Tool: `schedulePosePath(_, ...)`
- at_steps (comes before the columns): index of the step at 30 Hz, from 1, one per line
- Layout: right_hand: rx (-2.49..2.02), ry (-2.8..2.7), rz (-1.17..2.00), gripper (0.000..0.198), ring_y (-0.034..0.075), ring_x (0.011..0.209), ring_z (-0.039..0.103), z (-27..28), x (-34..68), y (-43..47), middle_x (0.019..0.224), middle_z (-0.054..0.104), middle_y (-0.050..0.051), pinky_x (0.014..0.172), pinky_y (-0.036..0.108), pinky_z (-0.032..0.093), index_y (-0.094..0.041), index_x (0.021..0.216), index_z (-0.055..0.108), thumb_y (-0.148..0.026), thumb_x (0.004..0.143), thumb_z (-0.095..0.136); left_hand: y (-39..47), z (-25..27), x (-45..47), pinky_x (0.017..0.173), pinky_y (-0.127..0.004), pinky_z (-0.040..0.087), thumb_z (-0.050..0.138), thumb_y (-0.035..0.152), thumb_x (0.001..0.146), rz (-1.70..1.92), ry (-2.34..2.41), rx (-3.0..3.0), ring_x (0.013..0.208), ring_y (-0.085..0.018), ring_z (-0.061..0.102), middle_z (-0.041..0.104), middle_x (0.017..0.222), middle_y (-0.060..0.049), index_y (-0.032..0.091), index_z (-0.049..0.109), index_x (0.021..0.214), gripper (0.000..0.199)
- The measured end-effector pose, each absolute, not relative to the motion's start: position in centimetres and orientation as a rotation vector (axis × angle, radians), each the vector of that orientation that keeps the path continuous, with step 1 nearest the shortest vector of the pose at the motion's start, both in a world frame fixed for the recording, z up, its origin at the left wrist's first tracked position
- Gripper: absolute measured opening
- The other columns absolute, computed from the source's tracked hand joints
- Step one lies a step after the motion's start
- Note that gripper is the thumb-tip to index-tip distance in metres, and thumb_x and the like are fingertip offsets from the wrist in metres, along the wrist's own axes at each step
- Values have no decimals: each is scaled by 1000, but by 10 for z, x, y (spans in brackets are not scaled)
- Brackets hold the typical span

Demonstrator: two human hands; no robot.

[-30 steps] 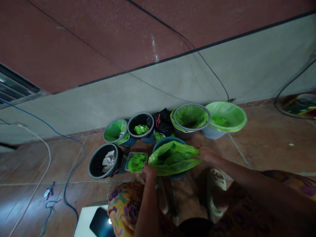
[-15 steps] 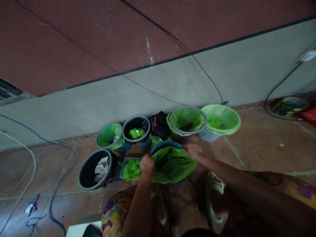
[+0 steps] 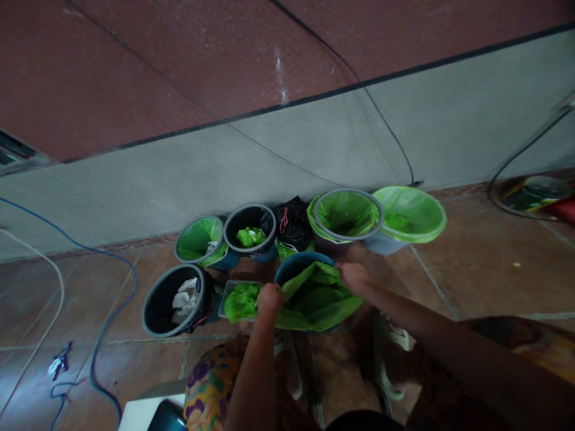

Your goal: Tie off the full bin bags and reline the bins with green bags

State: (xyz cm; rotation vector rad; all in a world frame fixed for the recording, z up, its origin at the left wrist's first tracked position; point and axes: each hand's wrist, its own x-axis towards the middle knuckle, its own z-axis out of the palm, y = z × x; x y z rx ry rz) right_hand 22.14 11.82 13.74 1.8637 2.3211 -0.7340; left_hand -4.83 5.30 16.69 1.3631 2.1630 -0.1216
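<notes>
A green plastic bag [image 3: 318, 305] is spread wide over a blue bin [image 3: 294, 261], whose back rim shows behind it. My left hand [image 3: 270, 298] is closed on the bag's left edge. On the other side, my right hand [image 3: 353, 277] pinches the bag's right edge near the bin's rim. Just left of my left hand sits a clear rectangular container [image 3: 223, 307] with crumpled green bags [image 3: 242, 300] in it. The bag's front edge hangs over the near side of the bin and hides most of it.
Lined bins stand along the wall: a green-lined bin [image 3: 191, 237], a black-lined bin [image 3: 230, 239], a grey-rimmed bin [image 3: 348, 209] and a pale bin [image 3: 426, 218]. A tied black bag [image 3: 294, 224] sits among them. Another bin [image 3: 155, 305] holds white paper. A blue hose [image 3: 101, 347] crosses the floor.
The view has shifted slightly. Both hands keep their hold on the green bag, and more of the blue bin's back rim shows as the bag's back edge sits lower.
</notes>
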Motion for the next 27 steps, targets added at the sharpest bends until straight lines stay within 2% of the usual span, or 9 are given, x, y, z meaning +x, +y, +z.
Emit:
schedulePosePath(3, 2172, 2223, -671, 42, 24, 106, 69, 137, 233, 120, 115, 73, 16, 91, 31, 50, -13, 132, 62, -15, 95, 42, 53, 171, -56, 79, -28, 49, 54, 21, 91, 79, 2445, 1187, 103, -25, 71, 76, 108, -12, 18, 73, 109, 26)
schedulePosePath(5, 2292, 2119, -661, 43, 27, 102, 71, 135, 240, 120, 110, 74, 18, 87, 34, 52, -12, 131, 63, -15, 93, 43, 52, 170, -61, 74, -28, 49, 50, 19, 92, 225, 2604, 1044, 97, -25, 71, 76, 106, -13, 17, 71, 112, 28)
schedulePosePath(9, 2317, 2034, -700, 40, 30, 98, 72, 138, 246, 122, 106, 75, 17, 82, 37, 54, -14, 123, 70, -17, 90, 46, 55, 162, -61, 71, -27, 47, 53, 13, 89, 457, 2624, 1039, 86, -22, 71, 76, 98, -10, 17, 70, 103, 23)
schedulePosePath(11, 2277, 2147, -647, 43, 31, 105, 70, 146, 241, 127, 116, 72, 18, 88, 38, 53, -13, 126, 67, -16, 86, 51, 57, 158, -59, 72, -26, 46, 54, 12, 88, 542, 2582, 1085, 85, -21, 70, 75, 96, -9, 17, 70, 101, 21)
schedulePosePath(14, 2082, 2491, -546, 51, 29, 122, 59, 158, 222, 137, 133, 64, 16, 105, 36, 45, -14, 133, 62, -14, 83, 56, 60, 153, -56, 74, -26, 45, 55, 13, 88, 637, 2540, 1109, 84, -20, 69, 74, 95, -9, 17, 69, 100, 19)
schedulePosePath(17, 1751, 2729, -578, 52, 27, 127, 53, 164, 194, 147, 136, 61, 14, 109, 36, 39, -15, 135, 60, -18, 84, 60, 60, 151, -56, 73, -26, 45, 56, 13, 87, 698, 2528, 1121, 82, -19, 68, 73, 92, -8, 17, 69, 99, 18)
schedulePosePath(20, 1541, 2721, -593, 47, 28, 121, 56, 162, 170, 156, 128, 65, 14, 104, 38, 42, -16, 132, 62, -22, 85, 62, 58, 148, -59, 74, -26, 44, 56, 11, 87, 739, 2536, 1119, 84, -19, 67, 73, 93, -8, 17, 68, 99, 18)
schedulePosePath(23, 1514, 2598, -658, 28, 26, 105, 64, 156, 162, 165, 107, 74, 13, 92, 34, 46, -18, 112, 73, -21, 88, 58, 56, 143, -62, 74, -25, 44, 54, 8, 86, 773, 2538, 1126, 82, -18, 67, 72, 93, -7, 17, 68, 97, 20)
schedulePosePath(27, 1625, 2476, -1082, 16, 19, 77, 65, 147, 176, 180, 85, 74, 7, 70, 26, 45, -17, 89, 77, -28, 83, 66, 54, 133, -66, 73, -24, 44, 52, 7, 86, 742, 2521, 1116, 81, -17, 67, 73, 94, -7, 17, 68, 96, 21)
